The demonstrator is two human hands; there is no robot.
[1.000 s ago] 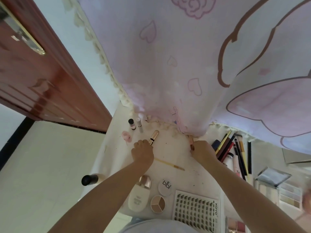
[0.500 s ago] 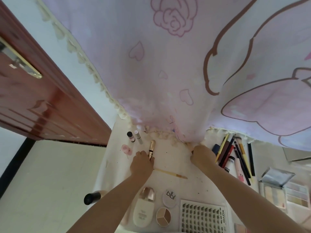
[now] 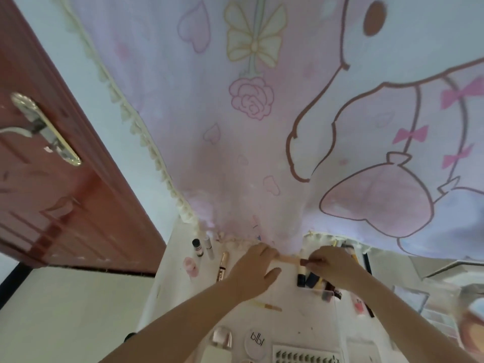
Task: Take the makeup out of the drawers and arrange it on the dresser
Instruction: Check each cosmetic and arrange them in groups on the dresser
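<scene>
Nearest, below both hands: lash tray (image 3: 305,357), round compact (image 3: 255,344), rose-gold-capped bottle (image 3: 222,337) on white table (image 3: 296,318). Thin brush (image 3: 267,306) under left forearm. Left hand (image 3: 252,271) fingers curled, pinching one end of peach stick (image 3: 288,258). Right hand (image 3: 332,267) pinches stick's other, dark end. Pencils and tubes (image 3: 307,279) just below right hand. Gold mascara (image 3: 222,265) just left of left hand; two small vials (image 3: 203,247) and pink item (image 3: 191,265) further left. Beyond hands: pink cartoon curtain (image 3: 262,127). Far left: brown door (image 3: 52,179).
</scene>
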